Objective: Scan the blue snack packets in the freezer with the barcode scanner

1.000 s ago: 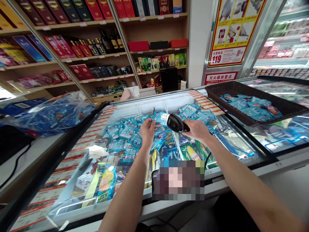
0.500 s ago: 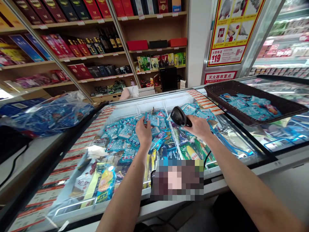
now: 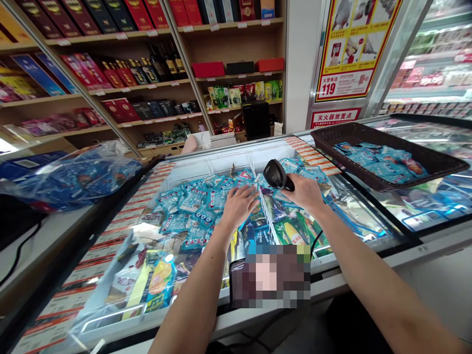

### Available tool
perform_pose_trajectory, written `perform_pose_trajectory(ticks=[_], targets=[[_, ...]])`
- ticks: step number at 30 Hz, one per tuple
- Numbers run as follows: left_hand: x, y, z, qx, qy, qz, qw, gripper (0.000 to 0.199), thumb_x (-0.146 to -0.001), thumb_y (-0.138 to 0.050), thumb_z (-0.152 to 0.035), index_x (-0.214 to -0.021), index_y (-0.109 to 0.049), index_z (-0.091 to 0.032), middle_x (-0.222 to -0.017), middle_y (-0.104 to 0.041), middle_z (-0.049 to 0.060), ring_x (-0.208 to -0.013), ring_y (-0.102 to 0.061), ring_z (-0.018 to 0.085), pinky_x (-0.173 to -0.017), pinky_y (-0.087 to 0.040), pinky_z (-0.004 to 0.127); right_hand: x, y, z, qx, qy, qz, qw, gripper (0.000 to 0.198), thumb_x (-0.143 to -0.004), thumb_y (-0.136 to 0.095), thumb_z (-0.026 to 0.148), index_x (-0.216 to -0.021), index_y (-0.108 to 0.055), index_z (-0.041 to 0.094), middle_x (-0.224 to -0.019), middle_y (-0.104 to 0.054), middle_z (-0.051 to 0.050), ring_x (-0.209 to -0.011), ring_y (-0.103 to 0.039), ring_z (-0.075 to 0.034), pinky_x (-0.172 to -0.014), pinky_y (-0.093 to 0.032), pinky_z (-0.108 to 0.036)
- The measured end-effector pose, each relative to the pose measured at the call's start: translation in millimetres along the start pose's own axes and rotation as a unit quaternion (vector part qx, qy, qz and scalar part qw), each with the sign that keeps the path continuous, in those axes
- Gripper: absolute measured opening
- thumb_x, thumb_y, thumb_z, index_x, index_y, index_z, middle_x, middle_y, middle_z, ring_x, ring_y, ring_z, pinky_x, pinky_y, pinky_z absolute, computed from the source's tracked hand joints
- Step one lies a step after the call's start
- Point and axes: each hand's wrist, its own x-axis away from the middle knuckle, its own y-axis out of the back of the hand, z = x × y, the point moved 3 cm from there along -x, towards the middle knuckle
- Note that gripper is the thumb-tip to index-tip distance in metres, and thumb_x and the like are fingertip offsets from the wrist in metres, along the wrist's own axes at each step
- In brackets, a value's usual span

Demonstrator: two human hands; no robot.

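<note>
My left hand point(image 3: 239, 205) lies palm down with its fingers spread over blue snack packets point(image 3: 193, 200), which are strewn across the glass top of the freezer point(image 3: 110, 255). Whatever is under the palm is hidden. In my right hand point(image 3: 304, 192) is a black barcode scanner point(image 3: 275, 174), its head pointing left over the packets. A black cable runs down from near the right wrist. More blue packets point(image 3: 311, 173) lie behind the scanner.
A brown basket point(image 3: 391, 184) with blue packets stands at the right. A clear plastic bag point(image 3: 84, 172) of packets sits at the left. Near the front edge is a phone-like device point(image 3: 238, 285) with a blurred-out screen. Shelves of boxes and bottles point(image 3: 169, 64) rise behind.
My left hand has moved right and flattened out, and the packet it held is no longer in its fingers. The scanner has shifted very slightly right.
</note>
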Motion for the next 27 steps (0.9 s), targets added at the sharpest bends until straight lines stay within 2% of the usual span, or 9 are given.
perform_pose_trajectory(ticks=[5,9,12,15,17,20,23,27], targets=[[1.9,-3.8,15.5,-0.043,0.069,-0.042,0.996,0.035,-0.088,-0.038,-0.037,-0.114,-0.060,-0.029,-0.127,-0.056,0.005,-0.126,-0.040,0.025,-0.108,-0.018,0.049,-0.5,-1.6,-2.8,0.001,-0.013,-0.002,1.000,0.037,-0.078,-0.055,0.041,-0.110,-0.058,0.022,-0.091,-0.067,-0.007,-0.080,-0.062,-0.023,-0.065,-0.040,-0.029],[1.0,-4.4,19.6,-0.075,0.087,-0.061,0.992,0.036,-0.088,-0.038,-0.036,-0.116,-0.058,-0.027,-0.127,-0.056,0.007,-0.126,-0.039,0.026,-0.110,-0.012,0.051,-1.4,-2.3,-3.8,-0.001,-0.018,-0.003,1.000,0.035,-0.078,-0.054,0.041,-0.108,-0.058,0.023,-0.091,-0.067,-0.006,-0.079,-0.062,-0.023,-0.065,-0.039,-0.029],[-2.8,-6.1,15.7,-0.090,0.058,-0.056,0.993,0.039,-0.088,-0.037,-0.030,-0.124,-0.052,-0.026,-0.133,-0.051,0.006,-0.132,-0.033,0.025,-0.112,-0.007,0.050,-2.3,-1.6,-3.8,0.004,-0.020,-0.006,1.000,0.036,-0.078,-0.054,0.042,-0.108,-0.058,0.023,-0.089,-0.067,-0.006,-0.079,-0.062,-0.023,-0.064,-0.039,-0.029],[-8.5,-10.7,10.6,-0.078,-0.022,-0.017,0.997,0.046,-0.088,-0.032,-0.016,-0.130,-0.045,-0.028,-0.139,-0.045,0.003,-0.134,-0.030,0.020,-0.113,-0.007,0.047,-3.3,-0.7,-3.9,0.004,-0.022,-0.009,1.000,0.039,-0.079,-0.053,0.043,-0.112,-0.057,0.023,-0.092,-0.067,-0.006,-0.081,-0.062,-0.023,-0.066,-0.040,-0.030],[-12.0,-14.7,10.1,-0.062,-0.057,0.021,0.996,0.053,-0.085,-0.029,-0.008,-0.132,-0.042,-0.028,-0.137,-0.047,0.003,-0.131,-0.035,0.017,-0.113,-0.012,0.044,-3.8,-0.4,-4.0,0.004,-0.025,-0.007,1.000,0.039,-0.080,-0.052,0.043,-0.113,-0.057,0.022,-0.092,-0.067,-0.007,-0.082,-0.062,-0.023,-0.067,-0.040,-0.030],[-16.9,-19.3,11.7,-0.055,-0.048,0.056,0.996,0.056,-0.083,-0.030,-0.006,-0.134,-0.041,-0.028,-0.130,-0.053,0.004,-0.121,-0.047,0.018,-0.108,-0.023,0.041,-4.3,-0.2,-4.2,0.004,-0.026,-0.007,1.000,0.038,-0.080,-0.052,0.043,-0.111,-0.057,0.022,-0.091,-0.067,-0.006,-0.080,-0.062,-0.023,-0.067,-0.040,-0.030],[-23.4,-21.0,7.9,-0.058,-0.004,0.048,0.997,0.049,-0.087,-0.033,-0.016,-0.134,-0.041,-0.029,-0.125,-0.056,0.006,-0.114,-0.050,0.022,-0.099,-0.032,0.039,-4.3,-0.2,-4.2,0.002,-0.022,-0.007,1.000,0.037,-0.079,-0.053,0.043,-0.109,-0.057,0.023,-0.091,-0.068,-0.005,-0.078,-0.062,-0.022,-0.065,-0.040,-0.029],[-35.6,-22.0,-4.4,-0.090,0.063,0.032,0.993,0.047,-0.090,-0.029,-0.046,-0.134,-0.039,-0.034,-0.120,-0.055,0.009,-0.109,-0.049,0.028,-0.092,-0.034,0.044,-4.5,0.0,-4.1,0.000,-0.021,-0.002,1.000,0.038,-0.079,-0.053,0.044,-0.111,-0.057,0.024,-0.094,-0.068,-0.005,-0.079,-0.062,-0.022,-0.065,-0.039,-0.029]])
